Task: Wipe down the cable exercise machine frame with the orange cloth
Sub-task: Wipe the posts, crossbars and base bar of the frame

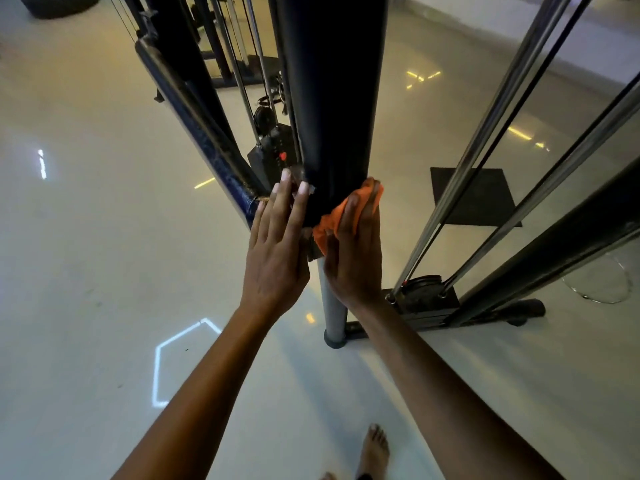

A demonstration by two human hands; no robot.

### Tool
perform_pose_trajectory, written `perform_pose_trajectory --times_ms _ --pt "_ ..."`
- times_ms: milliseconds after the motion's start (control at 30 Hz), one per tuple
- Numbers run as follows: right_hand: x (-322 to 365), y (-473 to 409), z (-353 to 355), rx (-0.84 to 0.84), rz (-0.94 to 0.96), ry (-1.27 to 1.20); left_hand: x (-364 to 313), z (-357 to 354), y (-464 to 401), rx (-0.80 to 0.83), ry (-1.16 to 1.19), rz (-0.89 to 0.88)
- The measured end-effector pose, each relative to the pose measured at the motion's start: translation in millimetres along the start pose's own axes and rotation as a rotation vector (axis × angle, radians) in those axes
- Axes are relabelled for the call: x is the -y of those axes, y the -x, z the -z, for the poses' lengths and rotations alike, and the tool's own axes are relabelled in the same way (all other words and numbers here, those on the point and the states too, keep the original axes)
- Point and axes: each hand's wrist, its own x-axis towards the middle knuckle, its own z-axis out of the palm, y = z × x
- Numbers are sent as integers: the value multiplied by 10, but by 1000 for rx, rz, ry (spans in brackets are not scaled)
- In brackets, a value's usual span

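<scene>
— Where is the orange cloth [346, 216] at this moment?

— It is pressed under the right hand [353, 251], against the right side of the black padded post [332, 98] of the machine, close to the lower end of the padding. The fingers lie flat over the cloth and hold it on the pad; the cloth is bunched and shows above and to the left of the fingers.

— And the left hand [277, 247]?

— It is open, the fingers stretched and a little apart, lying flat on the left side of the same post. It grips nothing.

— How does the post run?

— Its long axis goes from the grey leg [331, 306] on the floor [86, 271] upward, toward the top of the view. Both hands point along it, fingertips upward.

— What stands around it?

— Steel guide rods [485, 161] slant up at the right; a weight stack [272, 157] with a red pin is behind, at the left.

— Any writing or brand?

— I can read none; the marks on the stack are too small.
</scene>
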Motion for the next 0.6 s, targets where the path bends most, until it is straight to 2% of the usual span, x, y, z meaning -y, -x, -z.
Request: perform_pose_trajectory --times_ms 167,400,500,600 --pt "-382 650 -336 94 -30 67 255 -281 114 -109 -126 -129" --pt "-416 452 -487 -111 118 -28 434 -517 87 -291 -153 -221" --pt "-660 847 -716 -81 161 60 482 -661 118 -398 -192 -260" --pt "-983 1258 -880 -29 222 28 477 -946 319 -489 -220 -246"
